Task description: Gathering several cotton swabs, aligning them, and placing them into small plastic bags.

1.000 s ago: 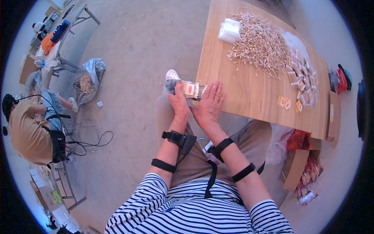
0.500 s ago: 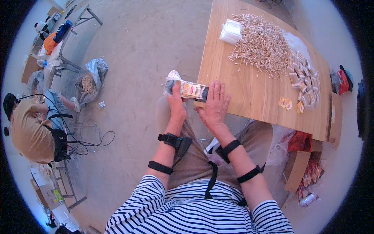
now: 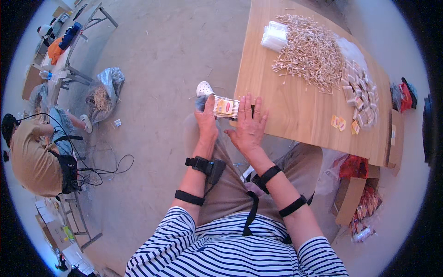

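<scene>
A clear pack of cotton swabs with a yellow and white label card lies across my left hand, which is closed around its left end with the thumb on top. My right hand is laid flat at the pack's right end, fingers stretched out and slightly apart, beside the table's near left corner. A small dark patch shows between its fingers; what it is I cannot make out. The palm side of the right hand is hidden.
On the wooden table are a heap of loose cotton swabs, clear bags, several filled packs and label cards. Cardboard boxes stand below right. Another person sits at left near a swab-filled bag.
My right hand has shifted slightly left, covering more of the pack's right end and the dark part there. My left hand keeps its hold on the pack.
</scene>
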`<action>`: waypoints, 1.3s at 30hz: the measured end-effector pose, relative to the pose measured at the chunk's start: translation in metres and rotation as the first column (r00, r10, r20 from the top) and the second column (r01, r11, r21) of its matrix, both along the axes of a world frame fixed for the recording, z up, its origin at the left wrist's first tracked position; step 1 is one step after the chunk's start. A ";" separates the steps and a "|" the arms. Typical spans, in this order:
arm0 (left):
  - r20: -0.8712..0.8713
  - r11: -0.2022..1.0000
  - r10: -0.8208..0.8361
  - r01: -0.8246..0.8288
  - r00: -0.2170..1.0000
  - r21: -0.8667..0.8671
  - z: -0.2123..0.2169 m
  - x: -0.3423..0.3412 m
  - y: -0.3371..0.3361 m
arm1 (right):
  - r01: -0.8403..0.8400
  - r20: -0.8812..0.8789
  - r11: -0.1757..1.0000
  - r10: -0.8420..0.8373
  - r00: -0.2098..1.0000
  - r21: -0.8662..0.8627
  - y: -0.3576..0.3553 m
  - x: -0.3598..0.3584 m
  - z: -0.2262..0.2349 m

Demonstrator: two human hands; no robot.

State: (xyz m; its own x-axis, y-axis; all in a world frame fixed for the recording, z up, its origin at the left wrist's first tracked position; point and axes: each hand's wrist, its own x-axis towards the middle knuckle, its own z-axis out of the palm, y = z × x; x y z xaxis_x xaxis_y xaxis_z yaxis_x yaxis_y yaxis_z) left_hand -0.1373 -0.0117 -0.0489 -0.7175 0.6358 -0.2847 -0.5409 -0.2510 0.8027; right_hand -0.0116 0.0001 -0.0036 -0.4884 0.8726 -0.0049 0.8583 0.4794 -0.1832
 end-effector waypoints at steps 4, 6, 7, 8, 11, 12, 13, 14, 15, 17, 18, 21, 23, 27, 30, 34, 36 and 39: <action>-0.003 1.000 0.006 -0.006 1.000 -0.001 -0.009 -0.003 -0.002 | -0.001 -0.025 1.000 0.000 1.000 -0.023 -0.002 -0.005 0.005; 0.030 0.999 0.000 -0.001 1.000 0.044 -0.009 -0.003 -0.001 | -0.066 -0.034 0.998 0.066 0.997 -0.002 0.000 -0.001 0.002; 0.029 0.999 0.000 -0.001 1.000 0.044 -0.008 -0.003 -0.001 | -0.065 -0.035 0.998 0.065 0.997 -0.003 0.003 0.004 0.002; 0.023 0.999 0.003 -0.004 1.000 0.036 -0.007 -0.003 -0.001 | -0.119 -0.039 0.993 0.119 0.992 0.004 0.008 0.010 0.002; 0.007 1.000 0.011 -0.011 1.000 0.012 -0.005 -0.002 -0.001 | -0.105 -0.041 0.994 0.106 0.993 0.027 0.002 0.014 -0.004; -0.002 1.000 0.015 -0.015 1.000 -0.005 -0.004 -0.001 0.000 | -0.038 -0.040 0.998 0.040 0.998 0.042 -0.002 0.013 -0.007; -0.001 1.000 0.013 -0.013 1.000 -0.007 -0.004 0.000 -0.001 | -0.036 -0.039 0.999 0.037 0.999 0.040 -0.004 0.010 -0.005; -0.004 1.000 0.023 -0.023 1.000 0.007 -0.005 0.000 0.000 | -0.011 -0.028 1.000 0.011 1.000 0.019 -0.007 0.005 -0.003; -0.007 0.999 0.034 -0.034 0.999 0.022 -0.005 0.000 0.000 | 0.015 -0.016 1.000 -0.015 1.000 -0.002 -0.010 0.002 -0.001; 0.001 0.999 0.036 -0.036 0.999 0.013 -0.006 -0.001 0.001 | 0.008 -0.022 1.000 -0.007 1.000 0.030 -0.012 -0.002 -0.002; 0.010 0.999 0.042 -0.042 0.999 0.003 -0.006 -0.001 0.002 | -0.003 -0.025 0.998 0.004 1.000 0.060 -0.013 -0.003 -0.002; 0.022 0.998 0.051 -0.050 0.998 -0.040 0.007 0.004 0.000 | -0.022 -0.044 1.000 0.022 0.999 0.012 -0.012 -0.001 -0.001; 0.027 1.000 0.019 -0.019 0.999 0.006 0.001 -0.002 -0.003 | -0.069 -0.032 0.998 0.070 0.997 0.014 -0.007 0.006 -0.002; 0.237 0.999 -0.004 -0.005 0.972 0.035 0.008 -0.011 -0.008 | -0.121 -0.043 0.993 0.121 0.992 0.000 -0.003 0.013 0.001; 0.243 0.999 -0.037 0.033 0.969 0.020 0.007 -0.017 -0.002 | -0.100 -0.113 0.995 0.100 0.989 0.006 -0.004 0.011 0.004; 0.169 0.999 -0.040 0.040 0.985 0.002 -0.008 -0.016 0.003 | -0.126 -0.099 0.992 0.125 0.987 0.001 -0.002 0.011 0.004; 0.093 1.000 -0.018 0.016 0.996 0.020 -0.011 -0.015 0.003 | -0.116 -0.078 0.993 0.114 0.990 -0.015 -0.004 0.008 0.006; 0.092 0.997 -0.027 0.021 0.995 0.068 -0.012 -0.011 0.005 | -0.073 0.001 0.997 0.073 0.997 0.016 -0.005 0.002 0.006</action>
